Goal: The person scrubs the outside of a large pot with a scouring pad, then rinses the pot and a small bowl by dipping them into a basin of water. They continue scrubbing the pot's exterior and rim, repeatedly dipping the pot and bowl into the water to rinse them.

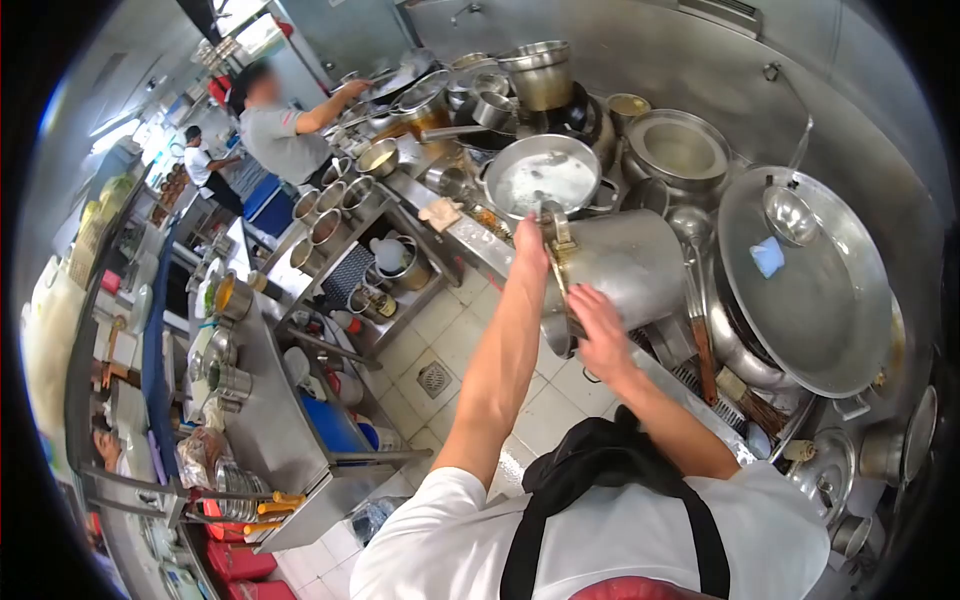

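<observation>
A large steel stockpot [625,262] lies tipped on its side at the edge of the cooking range, its mouth towards the left. My left hand [531,240] is closed at the upper rim, by the pot's handle [562,236]; most of its fingers are hidden from above. Lower down, my right hand [600,328] rests by the near side of the rim, fingers stretched out and slightly blurred. Just beyond my left hand stands a wide two-handled pot [545,175] with whitish, foamy liquid.
To the right are a large wok [810,280], a ladle [790,215] and a blue cloth [768,257]. Several pots crowd the back of the range. A co-worker [283,125] stands at its far end. A steel counter [270,400] runs along the left, across the tiled floor [480,355].
</observation>
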The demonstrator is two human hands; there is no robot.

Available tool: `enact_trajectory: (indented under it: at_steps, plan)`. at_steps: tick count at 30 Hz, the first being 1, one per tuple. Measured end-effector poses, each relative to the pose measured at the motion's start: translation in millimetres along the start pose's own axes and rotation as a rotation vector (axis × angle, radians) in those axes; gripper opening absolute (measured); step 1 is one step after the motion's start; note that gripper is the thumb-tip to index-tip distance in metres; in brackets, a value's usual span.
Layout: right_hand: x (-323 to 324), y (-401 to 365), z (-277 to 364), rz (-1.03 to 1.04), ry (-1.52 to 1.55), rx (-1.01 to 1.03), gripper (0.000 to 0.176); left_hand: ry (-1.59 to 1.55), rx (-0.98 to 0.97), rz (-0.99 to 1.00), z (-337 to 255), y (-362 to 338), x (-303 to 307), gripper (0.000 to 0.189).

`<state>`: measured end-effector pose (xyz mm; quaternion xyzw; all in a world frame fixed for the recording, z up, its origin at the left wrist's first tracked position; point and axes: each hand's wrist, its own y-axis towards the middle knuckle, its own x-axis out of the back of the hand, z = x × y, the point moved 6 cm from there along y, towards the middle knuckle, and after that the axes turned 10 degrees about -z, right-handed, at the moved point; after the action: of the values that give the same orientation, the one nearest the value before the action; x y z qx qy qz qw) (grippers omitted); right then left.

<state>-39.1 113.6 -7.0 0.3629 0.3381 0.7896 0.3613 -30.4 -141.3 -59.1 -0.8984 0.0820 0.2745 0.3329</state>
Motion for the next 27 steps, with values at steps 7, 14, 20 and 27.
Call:
enact_trajectory:
  at_steps: [7,14,20,27]
  plan:
    - [27,21,-57,-0.203,-0.210,-0.245,0.059,0.287,-0.279,0.127,-19,-91,-21,0.091]
    - [13,24,-41,-0.070,-0.088,-0.085,0.070,1.116,-0.670,-0.278,-36,-63,-40,0.094]
    - [-9,8,-6,0.030,0.133,-0.095,0.069,1.090,-0.665,0.049,-32,-13,-44,0.075]
    - [11,44,-70,-0.137,-0.221,-0.169,0.052,0.877,-0.578,0.007,-28,10,-17,0.066]
